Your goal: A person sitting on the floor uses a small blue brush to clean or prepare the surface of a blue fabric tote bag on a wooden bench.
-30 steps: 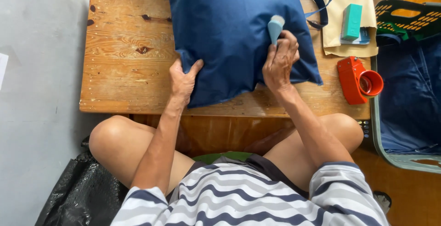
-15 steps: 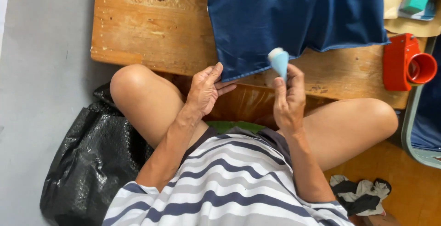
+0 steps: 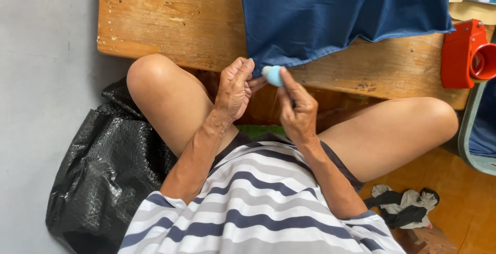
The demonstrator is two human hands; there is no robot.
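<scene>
The right hand [image 3: 298, 113] is raised in front of the near edge of the worn wooden tabletop [image 3: 170, 21]. Its fingers [image 3: 289, 84] are clamped on a small light-blue rounded object [image 3: 272, 75], which projects above and to the left of the fingertips. What the object is cannot be told at this size.

The left hand [image 3: 233, 89] is held just left of the right hand, thumb and fingers drawn together in a loose curl. Its fingertips reach toward the light-blue object from the left; whether they touch it cannot be told.

Directly above both sets of fingers, the dark blue fabric cushion cover [image 3: 341, 16] lies on the tabletop, its lower corner hanging at the tabletop edge, just above the light-blue object.

Well to the right of the fingers, a red plastic tape dispenser [image 3: 465, 55] stands on the tabletop. Below and to the left of the fingers, a crumpled black plastic bag [image 3: 103, 166] lies on the grey floor beside the person's knee. Below and to the right, a bundle of black and white cloth [image 3: 403, 207] lies on the orange floor.
</scene>
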